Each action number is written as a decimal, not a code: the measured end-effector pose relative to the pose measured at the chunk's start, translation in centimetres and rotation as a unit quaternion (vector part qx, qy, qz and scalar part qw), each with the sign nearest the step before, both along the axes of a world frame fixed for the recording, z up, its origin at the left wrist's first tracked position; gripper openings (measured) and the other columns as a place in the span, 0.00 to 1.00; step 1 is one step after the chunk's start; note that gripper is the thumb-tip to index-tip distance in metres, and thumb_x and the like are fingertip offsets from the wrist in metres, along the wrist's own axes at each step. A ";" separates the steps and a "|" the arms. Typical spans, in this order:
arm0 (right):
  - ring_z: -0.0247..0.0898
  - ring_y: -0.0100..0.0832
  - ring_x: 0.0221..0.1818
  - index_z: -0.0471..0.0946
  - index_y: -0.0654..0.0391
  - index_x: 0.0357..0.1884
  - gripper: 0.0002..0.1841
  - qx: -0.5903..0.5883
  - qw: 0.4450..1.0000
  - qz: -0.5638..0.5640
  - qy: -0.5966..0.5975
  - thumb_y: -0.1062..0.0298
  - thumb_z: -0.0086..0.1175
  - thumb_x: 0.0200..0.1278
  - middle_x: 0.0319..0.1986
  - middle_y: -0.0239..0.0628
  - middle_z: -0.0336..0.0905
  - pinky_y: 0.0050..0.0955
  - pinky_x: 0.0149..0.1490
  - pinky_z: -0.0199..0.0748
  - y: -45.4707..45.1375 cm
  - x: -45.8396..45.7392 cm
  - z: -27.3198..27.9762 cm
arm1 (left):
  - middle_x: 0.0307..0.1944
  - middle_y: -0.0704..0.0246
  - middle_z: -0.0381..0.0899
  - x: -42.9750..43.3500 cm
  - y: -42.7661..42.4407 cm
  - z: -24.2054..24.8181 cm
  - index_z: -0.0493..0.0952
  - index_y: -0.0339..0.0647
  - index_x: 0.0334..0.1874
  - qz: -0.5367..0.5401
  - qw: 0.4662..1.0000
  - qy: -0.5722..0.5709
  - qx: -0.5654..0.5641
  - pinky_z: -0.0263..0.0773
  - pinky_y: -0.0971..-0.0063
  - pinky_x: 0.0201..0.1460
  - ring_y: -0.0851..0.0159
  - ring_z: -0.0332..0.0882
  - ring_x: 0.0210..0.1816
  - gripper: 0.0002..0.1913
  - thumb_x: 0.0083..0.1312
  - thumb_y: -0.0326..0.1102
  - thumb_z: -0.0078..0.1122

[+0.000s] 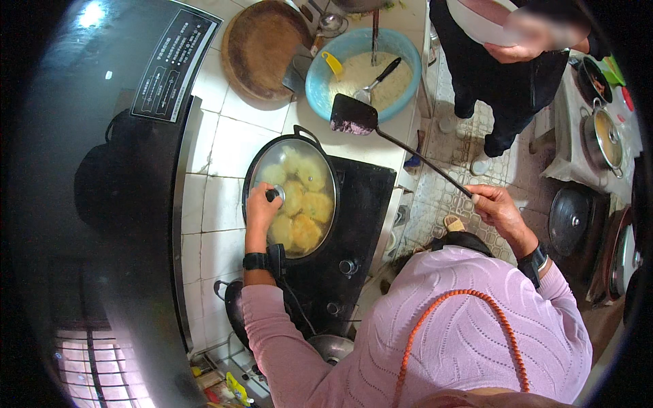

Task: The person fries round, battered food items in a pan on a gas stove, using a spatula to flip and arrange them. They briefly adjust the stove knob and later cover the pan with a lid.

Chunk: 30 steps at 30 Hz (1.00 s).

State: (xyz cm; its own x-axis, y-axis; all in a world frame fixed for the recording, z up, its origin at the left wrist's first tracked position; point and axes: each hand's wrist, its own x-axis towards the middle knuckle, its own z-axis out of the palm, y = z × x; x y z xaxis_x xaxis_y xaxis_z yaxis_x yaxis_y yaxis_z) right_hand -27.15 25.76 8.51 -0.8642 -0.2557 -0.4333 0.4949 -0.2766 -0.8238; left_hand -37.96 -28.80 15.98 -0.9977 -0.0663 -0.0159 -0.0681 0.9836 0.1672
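Observation:
My left hand (263,203) grips the dark knob of a glass lid (319,178). The lid lies over an oval black pan (247,224) on the black stove, and several golden round cakes (306,232) show through the glass. My right hand (492,206) holds the end of the long black handle of a turner (354,115). The turner's blade is raised near the rim of a light blue basin (319,99). Pale batter (357,76) fills part of the basin, with a black-handled utensil (382,74) and a yellow tool (332,65) in it.
Left of the basin lie a round wooden chopping board (265,48) and a cleaver (297,73). A second black pan (234,311) is near my left forearm. Another person (500,86) stands across, holding a white bowl (474,20). A lidded pot (604,137) stands on the right-hand table.

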 end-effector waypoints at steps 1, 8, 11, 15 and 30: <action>0.52 0.13 0.19 0.78 0.59 0.58 0.16 -0.014 1.000 -0.003 -0.014 0.68 0.54 0.72 0.19 0.18 0.62 0.16 0.23 0.50 -0.1 -0.1 -0.1 | 0.43 0.49 0.78 0.0 0.0 0.0 0.77 0.37 0.46 0.001 1.000 -0.002 -0.003 0.75 0.56 0.47 0.43 0.78 0.43 0.19 0.53 0.36 0.69; 0.49 0.13 0.17 0.76 0.58 0.60 0.16 -0.113 0.991 0.024 -0.064 0.69 0.53 0.73 0.19 0.19 0.59 0.15 0.19 0.47 -0.6 -0.3 0.0 | 0.41 0.50 0.78 -0.1 -0.6 -1.1 0.78 0.39 0.47 0.020 1.000 0.009 -0.005 0.74 0.55 0.47 0.43 0.78 0.44 0.19 0.53 0.35 0.68; 0.47 0.13 0.16 0.73 0.59 0.64 0.19 -0.112 0.989 0.036 -0.088 0.67 0.50 0.74 0.18 0.20 0.58 0.15 0.19 0.44 -0.7 -0.6 0.3 | 0.42 0.50 0.78 0.0 -0.6 -1.3 0.78 0.41 0.49 0.023 1.000 0.006 -0.011 0.74 0.54 0.48 0.42 0.77 0.45 0.20 0.53 0.35 0.67; 0.45 0.13 0.15 0.75 0.58 0.61 0.17 -0.153 0.985 0.050 -0.070 0.64 0.50 0.76 0.17 0.18 0.56 0.16 0.18 0.42 -0.8 -1.7 0.6 | 0.49 0.50 0.77 0.9 1.8 0.4 0.76 0.41 0.56 0.013 0.998 0.035 -0.058 0.73 0.55 0.54 0.43 0.77 0.49 0.23 0.56 0.33 0.67; 0.49 0.17 0.14 0.74 0.52 0.38 0.12 -0.089 0.994 0.051 0.049 0.60 0.43 0.76 0.16 0.21 0.59 0.21 0.18 0.45 -5.7 -12.8 -7.4 | 0.29 0.57 0.80 23.0 20.1 -11.2 0.78 0.36 0.35 -0.024 0.917 -0.211 0.336 0.74 0.63 0.38 0.58 0.80 0.30 0.10 0.69 0.37 0.55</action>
